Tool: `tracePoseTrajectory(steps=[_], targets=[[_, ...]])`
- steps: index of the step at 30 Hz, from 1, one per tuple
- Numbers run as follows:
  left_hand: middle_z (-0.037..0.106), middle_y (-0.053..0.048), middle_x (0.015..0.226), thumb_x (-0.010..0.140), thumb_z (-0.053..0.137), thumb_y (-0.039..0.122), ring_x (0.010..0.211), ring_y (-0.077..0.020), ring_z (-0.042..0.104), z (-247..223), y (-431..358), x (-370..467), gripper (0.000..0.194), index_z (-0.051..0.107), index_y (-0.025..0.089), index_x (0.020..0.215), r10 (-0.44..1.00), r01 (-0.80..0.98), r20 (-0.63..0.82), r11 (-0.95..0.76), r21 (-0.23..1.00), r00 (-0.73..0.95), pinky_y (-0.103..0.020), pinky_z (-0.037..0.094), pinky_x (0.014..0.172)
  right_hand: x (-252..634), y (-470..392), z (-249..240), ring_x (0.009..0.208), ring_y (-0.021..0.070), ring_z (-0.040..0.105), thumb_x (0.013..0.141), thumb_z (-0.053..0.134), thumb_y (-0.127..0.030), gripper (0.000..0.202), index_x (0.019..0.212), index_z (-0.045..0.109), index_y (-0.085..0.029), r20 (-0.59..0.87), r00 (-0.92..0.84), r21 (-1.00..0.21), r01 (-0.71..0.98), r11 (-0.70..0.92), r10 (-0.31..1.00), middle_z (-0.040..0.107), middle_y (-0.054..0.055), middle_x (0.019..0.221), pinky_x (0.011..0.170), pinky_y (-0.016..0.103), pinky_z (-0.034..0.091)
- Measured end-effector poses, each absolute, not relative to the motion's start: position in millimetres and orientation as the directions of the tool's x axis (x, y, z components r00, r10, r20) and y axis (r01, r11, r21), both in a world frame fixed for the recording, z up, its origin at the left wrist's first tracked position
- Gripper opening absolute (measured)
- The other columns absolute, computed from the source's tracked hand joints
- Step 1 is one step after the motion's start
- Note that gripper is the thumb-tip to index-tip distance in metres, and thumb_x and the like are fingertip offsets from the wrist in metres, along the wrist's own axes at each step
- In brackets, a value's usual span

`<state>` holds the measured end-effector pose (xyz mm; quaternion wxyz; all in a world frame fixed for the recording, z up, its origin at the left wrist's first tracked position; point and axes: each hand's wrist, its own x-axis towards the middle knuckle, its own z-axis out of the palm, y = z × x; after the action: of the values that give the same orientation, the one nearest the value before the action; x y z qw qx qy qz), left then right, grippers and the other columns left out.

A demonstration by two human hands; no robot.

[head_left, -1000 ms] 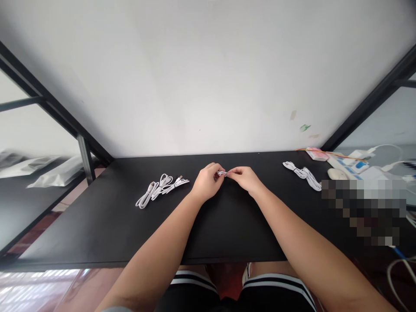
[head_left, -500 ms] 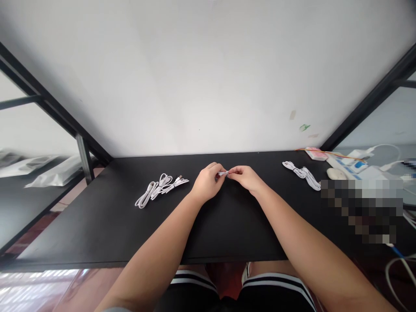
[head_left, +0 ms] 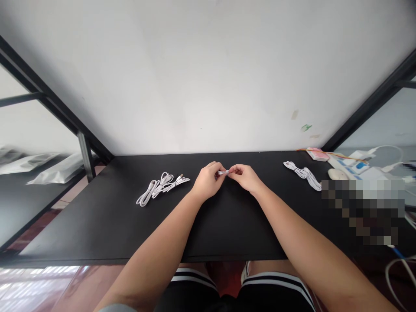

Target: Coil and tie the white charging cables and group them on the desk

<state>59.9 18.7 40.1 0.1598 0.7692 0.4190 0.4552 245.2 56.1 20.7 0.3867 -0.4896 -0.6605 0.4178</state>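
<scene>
A small white cable bundle (head_left: 223, 172) is held between my two hands, just above the black tabletop (head_left: 224, 225). My left hand (head_left: 209, 180) is closed around its left part, which the fingers mostly hide. With thumb and forefinger pressed together, my right hand (head_left: 243, 176) pinches at the bundle's right end. What exactly lies in that pinch is too small to make out. Several coiled white cables (head_left: 159, 186) lie side by side on the tabletop to the left. Further right lie more folded white cables (head_left: 302, 174).
At the right stand a white power strip (head_left: 346, 167) with plugged-in chargers, a white mouse (head_left: 337, 174) and a pink box (head_left: 317, 154). A blurred-out patch covers the right side. Black metal frame bars (head_left: 86, 154) flank the table. Plastic bags (head_left: 58, 169) lie on the left shelf.
The view has shifted very slightly. Both hands stay at the same spot on the cable bundle, the right fingers moved only a little.
</scene>
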Motion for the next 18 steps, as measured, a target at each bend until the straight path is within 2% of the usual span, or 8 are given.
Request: tracePoseTrajectory(steps=[8,18], targets=[[0.063,-0.002,0.085,0.087,0.063,0.021,0.073,-0.0134,0.059,37.2,20.3,58.6,0.002,0.062,0.020,0.085,0.807,0.509,0.556,-0.571,0.644,0.201,-0.026,0.050,0.067,245.9,54.8,21.5,0.061,0.0127,0.050,0.074,0.070,-0.034,0.017,0.082,0.067,-0.019,0.139,-0.238,-0.901,0.374,0.222,0.961,0.061,-0.001,0.072,0.060,0.028,0.041],[0.065,-0.002,0.086,0.087,0.064,0.026,0.072,-0.0140,0.059,33.6,24.1,54.9,0.005,0.062,0.021,0.085,0.831,0.516,0.539,-0.524,0.678,0.136,-0.028,0.051,0.067,247.8,52.6,25.3,0.062,0.0133,0.051,0.076,0.073,-0.043,0.027,0.090,0.074,-0.020,0.155,-0.243,-0.885,0.397,0.244,0.957,0.066,0.002,0.078,0.061,0.029,0.044]])
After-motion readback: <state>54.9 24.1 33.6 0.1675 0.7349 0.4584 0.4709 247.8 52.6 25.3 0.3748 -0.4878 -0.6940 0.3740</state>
